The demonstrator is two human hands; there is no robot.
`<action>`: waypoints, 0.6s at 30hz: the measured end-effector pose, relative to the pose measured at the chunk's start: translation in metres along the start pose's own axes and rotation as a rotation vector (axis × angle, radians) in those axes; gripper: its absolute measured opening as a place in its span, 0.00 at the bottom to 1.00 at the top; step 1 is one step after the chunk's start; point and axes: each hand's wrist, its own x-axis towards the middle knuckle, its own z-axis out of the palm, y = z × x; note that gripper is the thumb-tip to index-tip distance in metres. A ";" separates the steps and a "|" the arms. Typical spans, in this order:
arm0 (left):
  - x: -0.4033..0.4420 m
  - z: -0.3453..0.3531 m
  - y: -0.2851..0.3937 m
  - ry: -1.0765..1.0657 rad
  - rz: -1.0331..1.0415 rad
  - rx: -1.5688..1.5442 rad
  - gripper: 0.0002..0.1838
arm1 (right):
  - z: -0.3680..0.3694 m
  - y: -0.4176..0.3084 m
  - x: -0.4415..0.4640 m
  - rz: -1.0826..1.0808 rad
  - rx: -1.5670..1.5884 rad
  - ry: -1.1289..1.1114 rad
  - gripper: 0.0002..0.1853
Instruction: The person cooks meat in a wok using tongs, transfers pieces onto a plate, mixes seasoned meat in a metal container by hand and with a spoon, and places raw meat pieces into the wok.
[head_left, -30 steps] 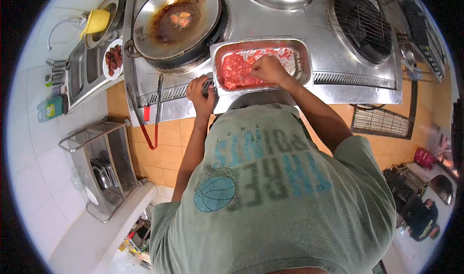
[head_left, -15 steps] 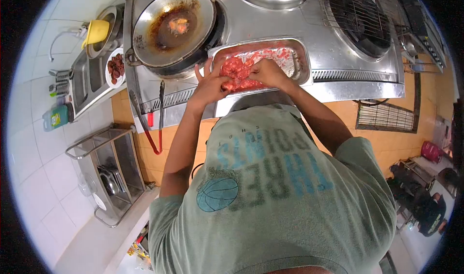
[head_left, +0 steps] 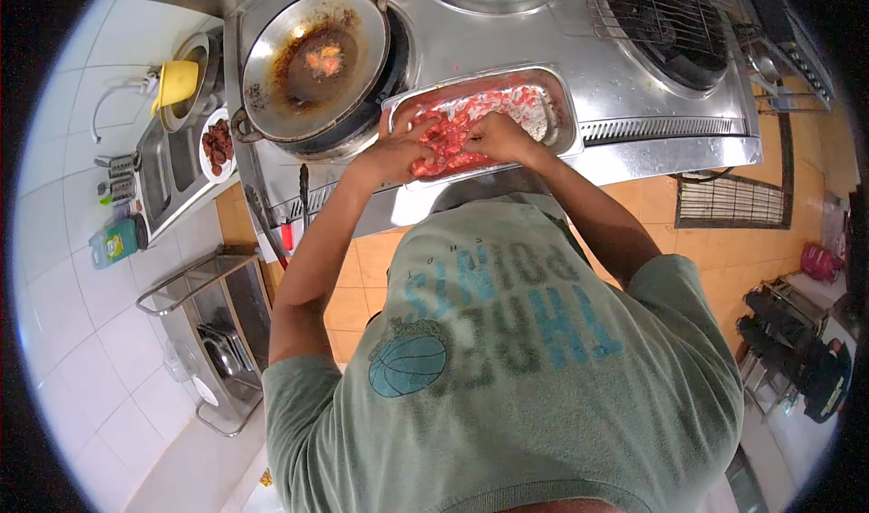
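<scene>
Both my hands are in a metal tray (head_left: 563,105) of red, wet-looking meat pieces (head_left: 445,137) on the steel stove. My left hand (head_left: 396,157) reaches over the tray's left side, fingers apart, its fingertips touching the meat. Beside it, my right hand (head_left: 498,139) is closed, with its fingertips down in the meat; what they pinch is hidden. Left of the tray, a large wok (head_left: 272,74) sits on a burner, with dark oil and a small orange-red lump (head_left: 324,60) in it.
Tongs (head_left: 304,191) lie at the stove's front left, partly behind my left arm. A plate of dark cooked meat (head_left: 217,146) stands beside the sink (head_left: 158,182). A wire grill (head_left: 665,24) covers the right burner. Another person (head_left: 826,377) is at the far right.
My left hand has moved from the stove edge, left of the tray, into the meat. My right hand stays in the tray. The view has shifted slightly.
</scene>
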 end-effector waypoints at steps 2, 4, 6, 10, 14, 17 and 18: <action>0.004 -0.006 -0.002 -0.014 0.041 0.037 0.14 | 0.000 0.000 -0.001 0.004 0.022 0.002 0.16; 0.006 -0.013 -0.003 -0.010 0.070 0.054 0.13 | 0.000 -0.001 -0.001 0.006 0.030 0.002 0.16; 0.002 -0.021 0.002 0.028 0.035 0.028 0.09 | -0.003 -0.003 -0.001 0.005 0.024 0.003 0.16; -0.003 0.000 0.006 0.213 -0.095 0.078 0.12 | -0.003 -0.010 -0.003 0.051 0.011 0.006 0.11; -0.008 0.022 0.026 0.363 -0.318 0.110 0.16 | 0.010 -0.005 -0.003 0.061 0.041 0.043 0.10; -0.007 0.035 0.035 0.430 -0.406 0.141 0.17 | 0.015 -0.007 -0.007 0.085 0.044 0.041 0.10; -0.006 0.035 0.037 0.426 -0.429 0.160 0.17 | 0.014 -0.010 -0.008 0.093 0.040 0.037 0.10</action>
